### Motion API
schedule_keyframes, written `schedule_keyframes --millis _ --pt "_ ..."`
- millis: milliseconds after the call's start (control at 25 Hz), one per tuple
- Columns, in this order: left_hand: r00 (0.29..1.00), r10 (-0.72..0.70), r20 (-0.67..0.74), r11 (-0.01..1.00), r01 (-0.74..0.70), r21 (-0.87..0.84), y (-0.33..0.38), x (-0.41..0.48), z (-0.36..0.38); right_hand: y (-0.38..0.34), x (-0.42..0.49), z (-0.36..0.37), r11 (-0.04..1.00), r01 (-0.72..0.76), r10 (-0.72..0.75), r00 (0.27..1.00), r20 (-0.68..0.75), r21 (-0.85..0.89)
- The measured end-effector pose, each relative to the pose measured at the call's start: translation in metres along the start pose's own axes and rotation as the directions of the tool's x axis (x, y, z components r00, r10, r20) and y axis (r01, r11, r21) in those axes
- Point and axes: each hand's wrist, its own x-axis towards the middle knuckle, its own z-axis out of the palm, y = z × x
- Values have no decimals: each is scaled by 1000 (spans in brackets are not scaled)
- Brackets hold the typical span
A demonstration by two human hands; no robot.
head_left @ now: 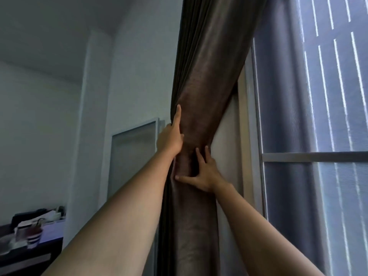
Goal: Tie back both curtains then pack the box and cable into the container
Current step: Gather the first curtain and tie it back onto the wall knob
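A dark brown curtain (201, 100) hangs gathered into a thick bundle in the middle of the view, pinched narrow at about hand height. My left hand (171, 136) presses against its left edge, index finger pointing up along the folds. My right hand (201, 172) lies spread on the front of the bundle just below the narrow part, thumb stretched left across the fabric. No tie-back band can be made out. The box, cable and container are out of view.
A window (318, 96) with a grey sheer blind fills the right side. A white wall and a glass door panel (132, 158) stand at left. A dark desk (29, 248) with a striped cup and papers sits at lower left.
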Motion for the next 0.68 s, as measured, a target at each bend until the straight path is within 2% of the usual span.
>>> schedule_keyframes --millis 160,320,440,520,680 --pt "996 86 40 996 -85 -18 -8 -14 -8 0 -14 -2 997 4 0 998 56 -83" --pt "980 198 -22 980 -198 5 0 -39 -10 2 -46 -11 993 -14 19 999 40 -114" --pt "986 145 -83 988 -140 66 22 -61 -13 -4 -76 -30 989 -43 49 998 37 -141" --pt "982 133 -136 988 -120 99 48 -74 -20 -7 -106 -53 986 -50 49 999 -8 -159" --pt "904 281 -323 959 -269 82 126 -98 -49 -6 -180 -119 978 -43 1 980 -198 -206"
